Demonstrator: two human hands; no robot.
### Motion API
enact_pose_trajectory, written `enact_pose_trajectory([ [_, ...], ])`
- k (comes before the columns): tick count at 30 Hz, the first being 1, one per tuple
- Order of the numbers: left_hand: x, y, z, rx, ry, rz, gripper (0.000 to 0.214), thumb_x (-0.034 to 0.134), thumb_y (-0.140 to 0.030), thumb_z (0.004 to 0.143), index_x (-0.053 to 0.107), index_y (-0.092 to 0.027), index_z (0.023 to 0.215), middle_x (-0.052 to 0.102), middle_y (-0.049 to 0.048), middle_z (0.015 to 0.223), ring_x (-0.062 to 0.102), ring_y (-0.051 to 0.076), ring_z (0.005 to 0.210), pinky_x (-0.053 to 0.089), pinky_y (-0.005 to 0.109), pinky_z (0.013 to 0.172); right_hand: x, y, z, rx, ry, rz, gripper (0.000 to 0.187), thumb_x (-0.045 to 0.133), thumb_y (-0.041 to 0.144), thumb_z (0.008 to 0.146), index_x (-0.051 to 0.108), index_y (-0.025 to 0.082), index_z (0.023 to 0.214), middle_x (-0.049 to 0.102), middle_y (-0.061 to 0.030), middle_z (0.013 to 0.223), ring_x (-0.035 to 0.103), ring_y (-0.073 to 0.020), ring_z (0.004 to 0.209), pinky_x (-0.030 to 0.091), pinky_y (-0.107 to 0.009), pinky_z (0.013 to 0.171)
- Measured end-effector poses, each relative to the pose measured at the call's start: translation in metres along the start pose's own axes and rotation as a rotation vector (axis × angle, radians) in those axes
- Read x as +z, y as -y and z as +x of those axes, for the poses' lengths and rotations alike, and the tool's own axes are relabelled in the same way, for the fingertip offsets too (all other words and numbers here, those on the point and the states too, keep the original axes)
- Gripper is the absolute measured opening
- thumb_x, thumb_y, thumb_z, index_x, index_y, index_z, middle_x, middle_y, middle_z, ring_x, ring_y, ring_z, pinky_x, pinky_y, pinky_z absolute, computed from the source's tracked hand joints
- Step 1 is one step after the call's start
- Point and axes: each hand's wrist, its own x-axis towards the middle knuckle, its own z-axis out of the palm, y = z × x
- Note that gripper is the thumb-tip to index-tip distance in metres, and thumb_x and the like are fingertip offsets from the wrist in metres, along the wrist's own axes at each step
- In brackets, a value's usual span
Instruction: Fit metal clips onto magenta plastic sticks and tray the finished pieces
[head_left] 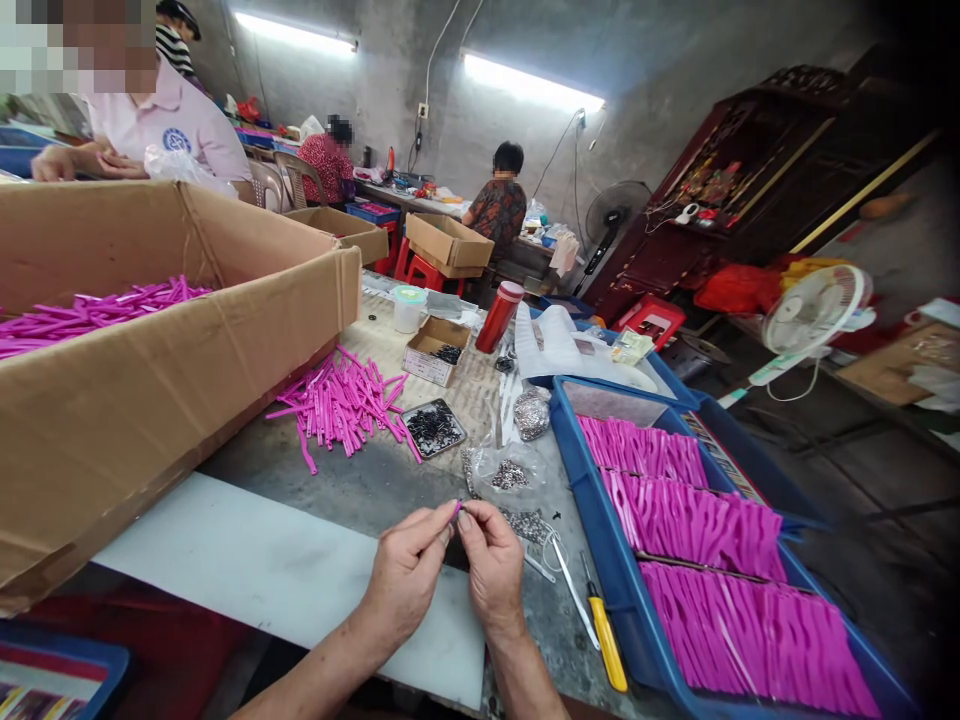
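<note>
My left hand (411, 565) and my right hand (493, 565) meet above the front of the table, fingertips pinched together. Between them shows the tip of a small purple strip (457, 510); most of it is hidden by the fingers. My right fingers are closed at its dark end, though what they grip there is too small to make out. Beyond the hands lie a heap of purple strips (341, 400) and a square tray (450, 450) of small black parts. Close to my right hand is a clear bag (517, 468) with small metal pieces.
A large cardboard box (187, 350) of purple strips stands left. At right, a blue crate (611, 590) holds rows of purple pieces. A yellow-handled screwdriver (607, 645) and white tweezers-like tool (576, 595) lie beside it. A red flask (499, 318) stands behind; several people sit farther back.
</note>
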Motion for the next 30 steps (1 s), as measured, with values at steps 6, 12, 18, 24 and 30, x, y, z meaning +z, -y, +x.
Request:
enact_pose_trajectory([
  [6,0.0003,0.0007,0.0002,-0.006,0.001,-0.016,0.028,0.045,-0.02,0.078,0.06,-0.016,0.101,0.06,0.0056,0.074,0.054,0.014,0.066,0.046,0.023,0.059,0.0019,-0.0002,-0.0009,0.002,-0.041,0.0,0.011,0.056,0.027,0.069,0.058,0.017,0.068,0.055,0.001,0.059,0.049,-0.0126,0.056,0.041,-0.023,0.054],
  [12,0.0006,-0.0026,0.0015,0.017,-0.003,-0.004,0.028,0.044,-0.02,0.079,0.061,-0.015,0.101,0.06,0.0057,0.073,0.055,0.014,0.065,0.046,0.023,0.059,0.0023,-0.0001,-0.0028,-0.022,0.007,-0.054,0.019,0.047,0.03,0.076,0.055,0.016,0.065,0.05,0.002,0.057,0.045,-0.0113,0.055,0.038,-0.022,0.053],
  [18,-0.0003,-0.0018,0.001,0.021,-0.001,0.005,0.028,0.044,-0.018,0.079,0.06,-0.016,0.101,0.059,0.0049,0.071,0.054,0.013,0.063,0.046,0.022,0.057,0.0031,-0.0016,-0.0016,-0.012,0.016,-0.005,0.013,0.049,0.028,0.075,0.054,0.017,0.07,0.051,0.0019,0.061,0.046,-0.0111,0.058,0.039,-0.022,0.055],
  [24,-0.0002,0.0004,0.0003,0.005,0.006,0.002,0.028,0.044,-0.019,0.079,0.059,-0.015,0.102,0.06,0.0054,0.073,0.055,0.014,0.066,0.046,0.023,0.059,0.0039,0.0022,0.0017,0.022,-0.036,0.059,0.008,0.055,0.025,0.068,0.055,0.017,0.068,0.052,0.0024,0.059,0.047,-0.0107,0.055,0.041,-0.021,0.053],
  [30,-0.0007,-0.0024,0.0015,0.015,-0.01,0.002,0.027,0.045,-0.02,0.078,0.061,-0.015,0.1,0.06,0.005,0.072,0.055,0.014,0.064,0.046,0.022,0.057,0.0037,0.0003,0.0012,0.032,-0.042,0.079,0.01,0.056,0.026,0.068,0.055,0.017,0.07,0.053,0.002,0.06,0.048,-0.0108,0.055,0.041,-0.021,0.053],
])
